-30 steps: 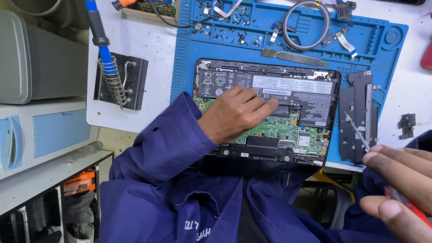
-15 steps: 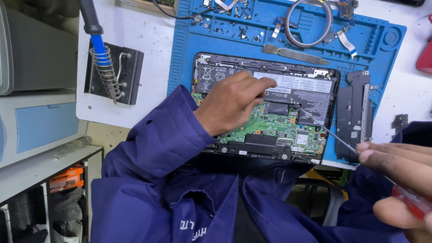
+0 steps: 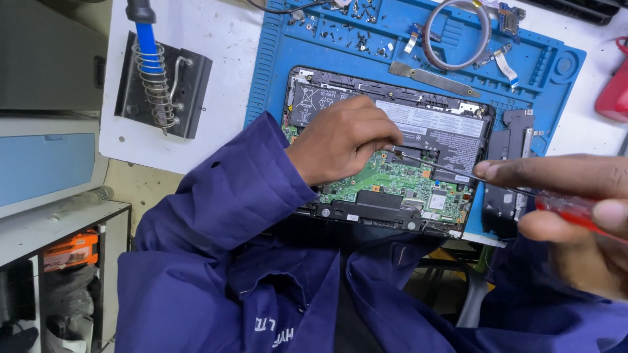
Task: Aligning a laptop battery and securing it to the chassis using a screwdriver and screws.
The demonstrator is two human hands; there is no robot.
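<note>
An opened laptop (image 3: 451, 131) lies bottom-up on a blue work mat (image 3: 275, 72), its green circuit board (image 3: 386, 180) and black battery showing. My left hand (image 3: 343, 137) rests on the laptop's middle, fingertips pinched where the screwdriver's tip meets the board. My right hand (image 3: 569, 209) is at the right edge, close to the camera, and holds a screwdriver (image 3: 575, 208) with a red handle. Its thin metal shaft (image 3: 445, 168) reaches left across the laptop to the left hand's fingertips. Both arms wear dark blue sleeves.
A soldering iron with a blue handle (image 3: 147, 39) stands in a coil holder (image 3: 160, 88) on the white bench at left. Loose screws, a grey cable loop (image 3: 458, 33) and ribbon cables lie on the mat's far part. A black laptop part (image 3: 513, 163) sits right of the laptop. Shelves stand at left.
My right hand rose and moved left with the screwdriver; its shaft now reaches the laptop's middle. The left hand stayed on the laptop. The view shifted slightly.
</note>
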